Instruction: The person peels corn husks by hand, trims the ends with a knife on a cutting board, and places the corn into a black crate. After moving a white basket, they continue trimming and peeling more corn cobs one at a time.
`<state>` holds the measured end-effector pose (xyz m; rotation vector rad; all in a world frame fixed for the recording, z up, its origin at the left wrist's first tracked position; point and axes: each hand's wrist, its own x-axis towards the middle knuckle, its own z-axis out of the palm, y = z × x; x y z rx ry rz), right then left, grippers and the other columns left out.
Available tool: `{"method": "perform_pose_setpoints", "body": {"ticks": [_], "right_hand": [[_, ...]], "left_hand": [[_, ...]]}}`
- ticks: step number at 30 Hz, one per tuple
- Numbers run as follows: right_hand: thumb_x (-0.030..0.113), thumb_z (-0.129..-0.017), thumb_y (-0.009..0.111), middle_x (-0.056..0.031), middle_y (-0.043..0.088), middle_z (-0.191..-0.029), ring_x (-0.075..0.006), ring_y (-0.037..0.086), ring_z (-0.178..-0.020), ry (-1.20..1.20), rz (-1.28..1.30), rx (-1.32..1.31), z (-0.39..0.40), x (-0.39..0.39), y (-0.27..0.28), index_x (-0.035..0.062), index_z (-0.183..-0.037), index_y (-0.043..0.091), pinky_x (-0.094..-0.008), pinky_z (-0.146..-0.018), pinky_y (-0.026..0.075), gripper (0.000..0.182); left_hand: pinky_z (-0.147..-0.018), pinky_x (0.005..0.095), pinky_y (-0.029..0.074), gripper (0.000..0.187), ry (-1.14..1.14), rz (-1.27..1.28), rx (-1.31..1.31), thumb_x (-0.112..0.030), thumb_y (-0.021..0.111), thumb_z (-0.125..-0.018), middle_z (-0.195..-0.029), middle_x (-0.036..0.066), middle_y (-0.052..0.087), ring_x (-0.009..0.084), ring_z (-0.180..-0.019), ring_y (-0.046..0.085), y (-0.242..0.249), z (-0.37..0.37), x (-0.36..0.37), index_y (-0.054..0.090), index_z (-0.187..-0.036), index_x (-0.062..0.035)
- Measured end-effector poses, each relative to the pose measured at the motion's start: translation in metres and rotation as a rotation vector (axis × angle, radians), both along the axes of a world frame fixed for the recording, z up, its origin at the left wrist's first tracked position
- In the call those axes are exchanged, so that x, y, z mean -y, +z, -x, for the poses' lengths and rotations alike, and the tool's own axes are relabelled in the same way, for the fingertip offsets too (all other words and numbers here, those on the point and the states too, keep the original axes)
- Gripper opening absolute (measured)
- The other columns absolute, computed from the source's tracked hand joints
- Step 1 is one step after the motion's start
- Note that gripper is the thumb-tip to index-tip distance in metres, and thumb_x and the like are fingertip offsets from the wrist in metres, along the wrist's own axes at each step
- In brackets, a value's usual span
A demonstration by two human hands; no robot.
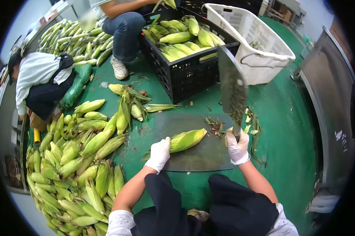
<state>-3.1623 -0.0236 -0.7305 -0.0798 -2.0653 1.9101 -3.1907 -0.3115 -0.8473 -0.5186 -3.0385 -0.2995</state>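
My left hand [159, 155], in a white glove, is closed round the left end of an ear of corn [187, 140] in green husk. The ear lies over a dark cutting board [193, 161] on the green floor, its cut pale end pointing right. At the board's right edge my right hand [237, 148], also gloved, grips the handle of a large cleaver [233, 88]. The broad blade stands upright above that hand, apart from the corn. Husk scraps [215, 126] lie on the board's upper right part.
Corn piles [79, 169] fill the floor at left and far left. Beyond the board stand a black crate [185, 74] of corn and a white basket [260, 67]. One person crouches at left; another sits behind the crate. A metal table [327, 90] stands at right.
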Motion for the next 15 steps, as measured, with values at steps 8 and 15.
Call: {"method": "perform_pose_setpoints", "body": {"ticks": [8, 15], "right_hand": [[0.045, -0.081, 0.06, -0.0233, 0.065, -0.077, -0.0369, 0.066, -0.079, 0.084, -0.501, 0.928, -0.053, -0.039, -0.149, 0.0015, -0.08, 0.068, -0.0432, -0.074, 0.05, 0.044], [0.049, -0.084, 0.056, -0.0216, 0.067, -0.082, -0.0389, 0.065, -0.082, 0.183, -0.799, 0.802, -0.026, -0.052, -0.094, 0.0064, -0.085, 0.068, -0.046, -0.075, 0.051, 0.044]], "left_hand": [[-0.06, 0.0412, 0.051, 0.033, 0.005, -0.022, -0.058, -0.001, 0.059, -0.071, -0.079, 0.012, 0.062, 0.0316, -0.071, 0.065, 0.005, -0.003, -0.006, 0.053, -0.102, -0.008], [-0.065, 0.0432, 0.05, 0.04, 0.234, -0.161, -0.014, 0.001, 0.058, -0.068, -0.082, 0.014, 0.063, 0.035, -0.074, 0.064, -0.009, -0.034, -0.029, 0.054, -0.107, -0.0076]]}}
